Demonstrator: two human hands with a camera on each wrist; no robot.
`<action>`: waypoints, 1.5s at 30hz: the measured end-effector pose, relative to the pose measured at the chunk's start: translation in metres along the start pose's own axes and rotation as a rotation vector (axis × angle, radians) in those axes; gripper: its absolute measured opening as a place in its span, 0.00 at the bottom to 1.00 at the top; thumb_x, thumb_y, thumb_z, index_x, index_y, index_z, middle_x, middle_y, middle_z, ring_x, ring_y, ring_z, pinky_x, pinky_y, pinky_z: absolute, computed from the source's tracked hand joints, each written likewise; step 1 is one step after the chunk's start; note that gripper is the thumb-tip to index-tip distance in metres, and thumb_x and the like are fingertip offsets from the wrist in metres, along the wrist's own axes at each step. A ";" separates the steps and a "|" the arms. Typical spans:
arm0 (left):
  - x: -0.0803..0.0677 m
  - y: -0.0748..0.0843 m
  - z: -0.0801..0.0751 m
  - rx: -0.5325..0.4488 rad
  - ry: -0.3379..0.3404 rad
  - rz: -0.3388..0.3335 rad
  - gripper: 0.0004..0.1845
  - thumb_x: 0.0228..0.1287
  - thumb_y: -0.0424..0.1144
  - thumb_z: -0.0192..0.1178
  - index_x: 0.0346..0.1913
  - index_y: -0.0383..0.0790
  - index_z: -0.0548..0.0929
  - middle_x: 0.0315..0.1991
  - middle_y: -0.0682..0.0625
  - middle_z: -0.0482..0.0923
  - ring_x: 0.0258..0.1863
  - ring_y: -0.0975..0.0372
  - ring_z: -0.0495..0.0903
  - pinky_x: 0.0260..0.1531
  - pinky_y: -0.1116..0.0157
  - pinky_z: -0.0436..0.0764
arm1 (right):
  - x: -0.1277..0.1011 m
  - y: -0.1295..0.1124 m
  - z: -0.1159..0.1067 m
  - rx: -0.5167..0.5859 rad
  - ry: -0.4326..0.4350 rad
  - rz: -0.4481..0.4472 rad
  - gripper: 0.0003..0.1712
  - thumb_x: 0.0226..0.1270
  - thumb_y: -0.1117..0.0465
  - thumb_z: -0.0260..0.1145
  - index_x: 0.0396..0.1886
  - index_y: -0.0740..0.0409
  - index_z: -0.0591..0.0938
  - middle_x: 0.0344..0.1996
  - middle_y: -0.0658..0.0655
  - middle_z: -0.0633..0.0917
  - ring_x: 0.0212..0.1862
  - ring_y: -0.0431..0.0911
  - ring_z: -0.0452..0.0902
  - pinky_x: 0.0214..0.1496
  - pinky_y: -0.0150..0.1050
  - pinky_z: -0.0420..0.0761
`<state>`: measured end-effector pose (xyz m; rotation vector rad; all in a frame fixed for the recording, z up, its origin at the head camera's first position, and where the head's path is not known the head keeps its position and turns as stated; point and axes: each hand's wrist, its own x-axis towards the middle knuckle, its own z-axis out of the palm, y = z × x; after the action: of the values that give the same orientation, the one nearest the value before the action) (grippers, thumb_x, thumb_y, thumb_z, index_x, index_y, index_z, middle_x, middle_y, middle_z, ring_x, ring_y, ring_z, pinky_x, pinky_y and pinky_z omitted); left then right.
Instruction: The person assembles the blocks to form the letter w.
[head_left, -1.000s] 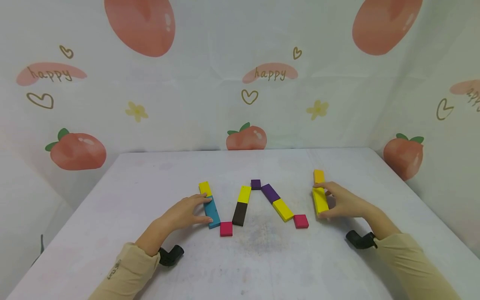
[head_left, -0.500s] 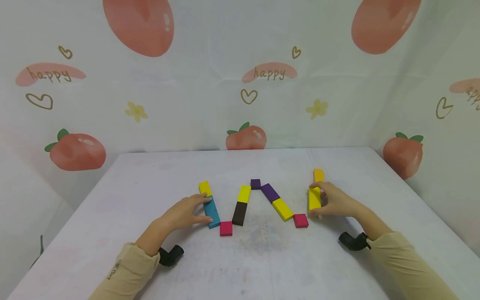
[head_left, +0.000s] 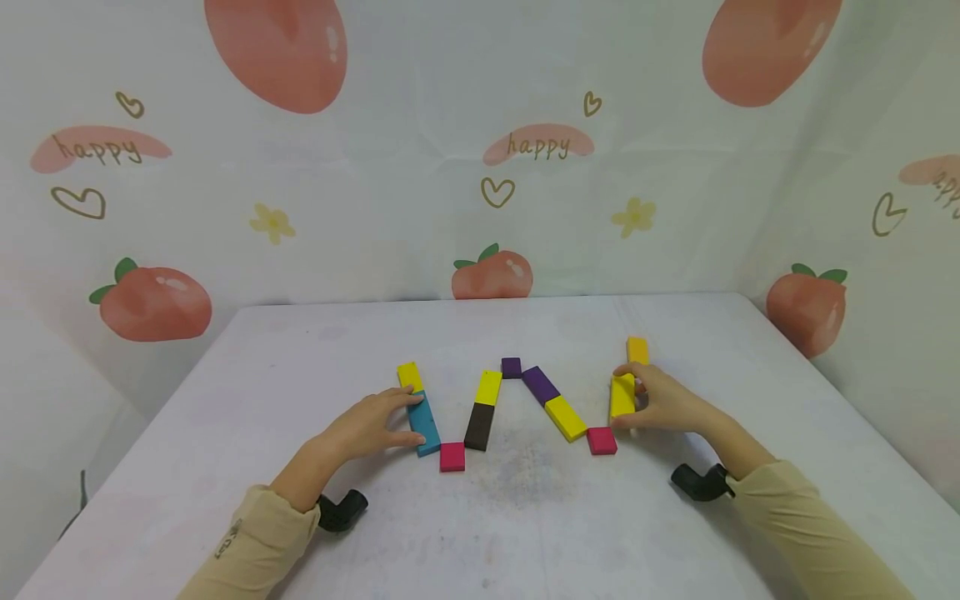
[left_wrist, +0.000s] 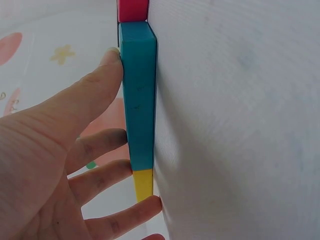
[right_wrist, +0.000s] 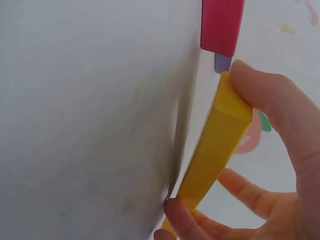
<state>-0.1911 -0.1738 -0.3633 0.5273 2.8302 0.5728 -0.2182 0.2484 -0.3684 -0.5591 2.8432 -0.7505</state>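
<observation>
Your right hand pinches a long yellow block between thumb and fingers, on the right side of the white table. The block's long axis runs near to far, tipped only slightly, with its near end just beside a pink square block and its far end pointing toward a small orange-yellow block lying farther back. In the right wrist view, your thumb sits on one end of that yellow block, a fingertip is at the other end, and the block looks partly lifted off the table along one edge.

Your left hand lies spread and flat, fingers straight, touching the left side of a teal block. That block also runs near to far, leaning right at its near end, where it meets a second pink square block; a short yellow block butts against its far end. The left wrist view shows your thumb along the side of the teal block.

Between your hands, a zigzag is laid out: a dark brown block joined to a yellow block, a purple square at the far peak, then a purple bar and a yellow bar slanting down toward the right pink square.
</observation>
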 end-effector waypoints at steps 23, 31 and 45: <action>-0.001 0.002 -0.001 -0.012 -0.010 -0.015 0.36 0.54 0.51 0.66 0.64 0.38 0.70 0.66 0.36 0.65 0.65 0.41 0.64 0.62 0.44 0.67 | -0.005 0.004 -0.003 0.036 -0.040 -0.036 0.45 0.47 0.52 0.75 0.61 0.66 0.65 0.57 0.71 0.69 0.51 0.60 0.73 0.54 0.57 0.78; -0.001 0.001 -0.001 -0.016 -0.010 -0.019 0.36 0.54 0.51 0.66 0.64 0.38 0.70 0.66 0.36 0.65 0.65 0.41 0.64 0.62 0.43 0.67 | -0.005 0.004 -0.003 0.013 -0.053 -0.062 0.45 0.47 0.53 0.75 0.61 0.67 0.65 0.58 0.70 0.69 0.51 0.60 0.72 0.55 0.58 0.77; 0.000 0.001 -0.001 -0.002 -0.006 -0.007 0.36 0.54 0.51 0.66 0.64 0.38 0.70 0.66 0.36 0.66 0.65 0.42 0.65 0.62 0.44 0.67 | -0.006 0.007 -0.006 0.022 -0.080 -0.091 0.45 0.47 0.54 0.75 0.62 0.66 0.65 0.60 0.69 0.69 0.55 0.63 0.71 0.58 0.59 0.74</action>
<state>-0.1911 -0.1733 -0.3623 0.5177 2.8247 0.5715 -0.2159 0.2586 -0.3667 -0.7032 2.7486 -0.7560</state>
